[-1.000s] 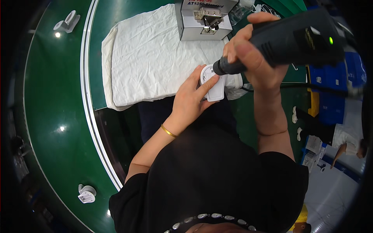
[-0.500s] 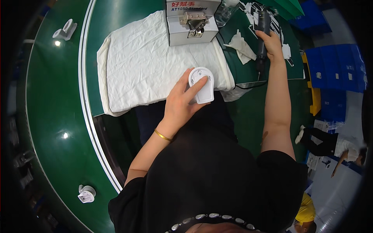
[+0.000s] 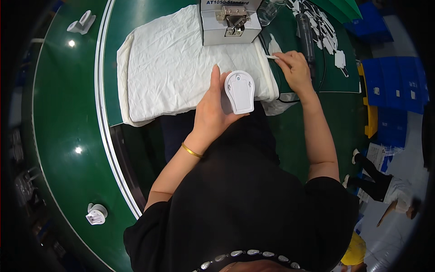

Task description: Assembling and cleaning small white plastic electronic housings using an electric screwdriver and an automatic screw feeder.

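Observation:
My left hand (image 3: 210, 111) grips a white plastic housing (image 3: 241, 93) by its side, thumb raised off it. The housing is rounded at the far end, with a flat recessed face and screw holes toward me. Over the right edge of the white padded cloth (image 3: 167, 68), the fingers of my right hand (image 3: 295, 71) pinch a small white rag (image 3: 273, 47); the hand partly hides it. Just beyond that hand lies a black electric screwdriver (image 3: 306, 38), apart from my fingers.
A boxy screw feeder (image 3: 229, 34) stands at the back of the cloth. White and black strips (image 3: 321, 31) are piled at the far right. Similar white parts (image 3: 81, 22) sit on the green belt (image 3: 68, 113) at left. Blue bins (image 3: 392, 81) and people are off right.
My right hand has let go of the screwdriver, come nearer and left, and taken the rag. My left thumb has lifted off the housing's face.

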`<move>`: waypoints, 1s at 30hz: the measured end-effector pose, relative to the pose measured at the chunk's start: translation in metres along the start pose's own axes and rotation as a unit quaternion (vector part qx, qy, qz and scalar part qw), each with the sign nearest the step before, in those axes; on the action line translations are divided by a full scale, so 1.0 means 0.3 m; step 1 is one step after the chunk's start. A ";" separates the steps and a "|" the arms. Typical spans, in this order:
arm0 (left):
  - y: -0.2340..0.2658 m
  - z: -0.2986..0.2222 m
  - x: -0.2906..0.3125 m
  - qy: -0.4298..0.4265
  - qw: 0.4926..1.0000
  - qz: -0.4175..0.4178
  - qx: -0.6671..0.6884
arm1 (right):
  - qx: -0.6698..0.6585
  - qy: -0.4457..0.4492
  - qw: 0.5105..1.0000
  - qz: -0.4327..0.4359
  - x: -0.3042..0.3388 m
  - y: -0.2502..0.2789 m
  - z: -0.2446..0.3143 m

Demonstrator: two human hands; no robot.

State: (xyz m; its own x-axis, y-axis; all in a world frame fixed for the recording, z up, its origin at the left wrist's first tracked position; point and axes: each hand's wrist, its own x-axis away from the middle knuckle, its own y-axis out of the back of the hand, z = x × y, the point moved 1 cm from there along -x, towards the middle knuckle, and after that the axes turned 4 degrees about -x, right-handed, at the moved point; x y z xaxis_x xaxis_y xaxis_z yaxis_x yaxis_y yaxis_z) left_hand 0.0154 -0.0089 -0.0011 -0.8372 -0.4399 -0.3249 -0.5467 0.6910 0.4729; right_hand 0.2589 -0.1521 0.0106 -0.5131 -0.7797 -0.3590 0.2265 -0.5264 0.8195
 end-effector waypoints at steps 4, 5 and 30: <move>0.000 0.013 0.003 -0.008 1.000 -0.005 0.002 | -0.029 0.031 0.999 0.012 0.058 0.092 0.185; 0.002 0.012 0.006 -0.006 1.000 -0.005 0.003 | -0.029 0.029 0.999 0.014 0.084 0.117 0.249; 0.001 0.027 0.009 -0.046 0.998 -0.038 -0.035 | -0.083 0.212 0.964 0.134 0.181 0.075 0.399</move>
State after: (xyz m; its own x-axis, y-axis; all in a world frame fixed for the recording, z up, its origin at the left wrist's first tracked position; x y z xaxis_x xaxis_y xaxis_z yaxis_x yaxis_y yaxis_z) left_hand 0.0130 -0.0052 -0.0083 -0.7898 -0.4329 -0.4345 -0.6112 0.6145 0.4987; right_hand 0.1372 -0.1656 0.0629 -0.0405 -0.9451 -0.3244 0.4507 -0.3070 0.8382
